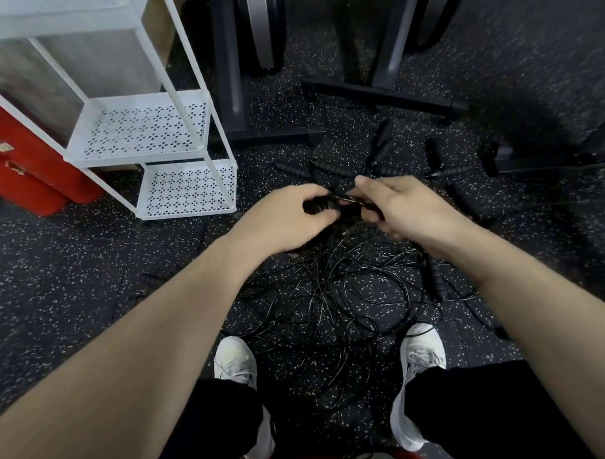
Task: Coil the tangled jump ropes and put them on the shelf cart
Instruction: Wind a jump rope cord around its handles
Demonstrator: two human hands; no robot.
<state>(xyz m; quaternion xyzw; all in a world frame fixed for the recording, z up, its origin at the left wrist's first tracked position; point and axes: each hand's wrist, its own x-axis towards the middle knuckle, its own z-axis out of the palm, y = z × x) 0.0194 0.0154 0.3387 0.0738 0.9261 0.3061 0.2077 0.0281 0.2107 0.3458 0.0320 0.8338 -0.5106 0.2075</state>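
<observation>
A tangle of thin black jump ropes [329,299] lies on the speckled floor between my feet. Several ribbed black handles [330,167] lie scattered beyond my hands. My left hand [288,215] is closed around a black handle [317,206] with cord gathered against it. My right hand [394,205] pinches the same cord [346,198] close beside the left hand, above the pile. The white shelf cart [189,191] stands to the left, its two perforated shelves bare.
Black metal equipment legs [237,89] and a crossbar base [384,95] stand behind the ropes. A red case [28,171] sits behind the cart at the far left. My white shoes [234,361] flank the rope pile.
</observation>
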